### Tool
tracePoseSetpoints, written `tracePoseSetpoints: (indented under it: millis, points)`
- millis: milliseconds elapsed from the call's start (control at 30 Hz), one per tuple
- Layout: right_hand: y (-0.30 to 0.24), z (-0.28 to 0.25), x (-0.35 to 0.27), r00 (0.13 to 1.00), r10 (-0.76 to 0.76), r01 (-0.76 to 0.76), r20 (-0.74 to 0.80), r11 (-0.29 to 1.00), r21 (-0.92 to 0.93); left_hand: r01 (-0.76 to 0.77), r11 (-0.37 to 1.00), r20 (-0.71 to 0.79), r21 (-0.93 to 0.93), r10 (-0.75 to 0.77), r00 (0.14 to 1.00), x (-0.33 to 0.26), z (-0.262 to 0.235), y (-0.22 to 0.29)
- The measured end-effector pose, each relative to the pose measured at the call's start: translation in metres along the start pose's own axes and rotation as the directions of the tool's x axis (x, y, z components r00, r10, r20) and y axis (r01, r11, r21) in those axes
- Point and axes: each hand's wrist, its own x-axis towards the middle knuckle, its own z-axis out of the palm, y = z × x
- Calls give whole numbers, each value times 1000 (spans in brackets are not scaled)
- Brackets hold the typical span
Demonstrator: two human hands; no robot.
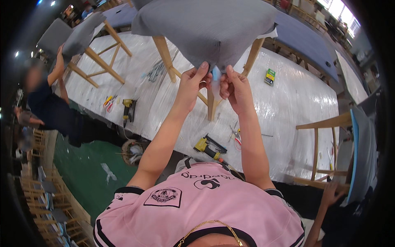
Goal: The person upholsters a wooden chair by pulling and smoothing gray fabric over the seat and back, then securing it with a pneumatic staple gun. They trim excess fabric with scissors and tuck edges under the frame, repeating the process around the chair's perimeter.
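Observation:
A chair point(205, 29) with wooden legs and a grey fabric cover stands on the plastic-wrapped table ahead of me. Both my hands pinch the hanging edge of the grey fabric at its front corner, above one leg. My left hand point(192, 84) has thumb and fingers closed on the fabric left of a gap in the cloth. On the other side of that gap, my right hand point(236, 88) grips the cloth between thumb and curled fingers. Between the hands a bit of pale blue and white material point(215, 76) shows.
A yellow-and-black staple gun point(209, 147) lies near me, scissors point(236, 138) beside it. Further left are another staple gun point(129, 111) and red-handled scissors point(109, 103). A small green-yellow box point(270, 77) sits right. A co-worker point(49, 90) handles a grey chair point(88, 37); another person's hand point(330, 193) touches a chair point(325, 123) at right.

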Motion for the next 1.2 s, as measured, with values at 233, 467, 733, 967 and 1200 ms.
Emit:
tracePoseSetpoints:
  millis: [233, 467, 733, 967, 1200]
  points:
    - [9, -5, 8, 980, -148, 168, 137, 974, -153, -120, 993, -67, -14, 119, 991, 1, 1, -29]
    - [59, -20, 8, 942, -315, 311, 116, 949, 51, -169, 984, -30, -47, 168, 985, 0, -9, -59]
    - [79, -34, 1, 951, -300, 302, 69, 953, -8, -163, 986, -85, 46, 166, 982, -12, -13, -78]
    - [82, -40, 11, 953, -292, 299, 77, 948, -108, -216, 946, -47, 242, 234, 971, 2, -21, -61]
    - [67, -36, 11, 953, -264, 282, 151, 953, -111, -198, 911, 16, 361, 206, 978, 36, 1, -37]
